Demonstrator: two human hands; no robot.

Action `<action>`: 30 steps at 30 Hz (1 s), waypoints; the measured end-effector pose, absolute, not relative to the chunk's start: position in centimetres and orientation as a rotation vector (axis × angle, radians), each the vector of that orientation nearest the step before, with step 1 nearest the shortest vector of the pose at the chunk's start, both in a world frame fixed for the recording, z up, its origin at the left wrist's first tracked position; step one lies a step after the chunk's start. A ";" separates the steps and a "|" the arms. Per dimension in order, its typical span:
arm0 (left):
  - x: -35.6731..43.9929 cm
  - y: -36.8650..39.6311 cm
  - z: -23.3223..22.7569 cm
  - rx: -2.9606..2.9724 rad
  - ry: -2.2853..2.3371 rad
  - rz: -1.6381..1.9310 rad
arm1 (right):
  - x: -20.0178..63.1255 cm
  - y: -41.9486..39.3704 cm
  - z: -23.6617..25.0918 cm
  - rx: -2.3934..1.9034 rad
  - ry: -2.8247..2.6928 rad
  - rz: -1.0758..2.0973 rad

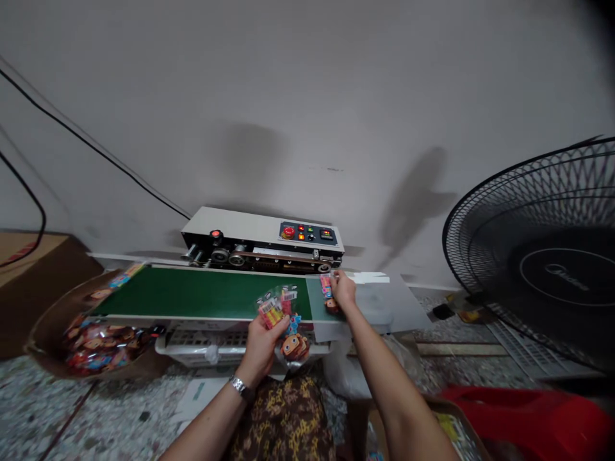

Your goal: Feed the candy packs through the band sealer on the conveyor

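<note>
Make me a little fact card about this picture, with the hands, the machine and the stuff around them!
Left hand: holds colourful packets
Right hand: holds one packet
Machine: pale top, red button
Belt: green, in front of machine
Brown box: left, holding more packets
Fan: black, far right

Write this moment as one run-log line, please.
Left hand: holds packets | Right hand: holds packet near right end of machine | Panel: lights lit | Box: more packets inside, by left end of belt
</note>
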State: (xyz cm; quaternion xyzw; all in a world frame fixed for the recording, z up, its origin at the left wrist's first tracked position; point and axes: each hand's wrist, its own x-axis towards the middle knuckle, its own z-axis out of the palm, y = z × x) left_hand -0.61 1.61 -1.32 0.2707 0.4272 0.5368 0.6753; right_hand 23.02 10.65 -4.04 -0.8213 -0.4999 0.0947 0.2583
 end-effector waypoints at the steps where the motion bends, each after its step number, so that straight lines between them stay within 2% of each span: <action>1: -0.6 1.6 -1.2 0.611 0.961 1.209 | 22.4 10.5 -3.6 -2.187 -1.399 0.247; 4: -0.6 1.5 -1.0 0.633 0.944 1.211 | 20.4 8.8 -1.3 -1.848 -1.515 0.322; 8: -0.6 1.4 -0.9 0.690 0.904 1.184 | 17.3 5.2 2.9 -1.264 -1.753 0.613; 10: -0.4 1.4 -0.8 0.708 0.896 1.185 | 16.1 3.9 4.5 -1.140 -1.945 0.587; 14: -0.3 1.2 -0.6 0.727 0.888 1.197 | 14.9 3.1 5.4 -1.110 -2.082 0.470; 30: -1.0 1.0 0.0 0.810 0.947 1.212 | 14.7 2.7 5.0 -1.186 -2.140 0.386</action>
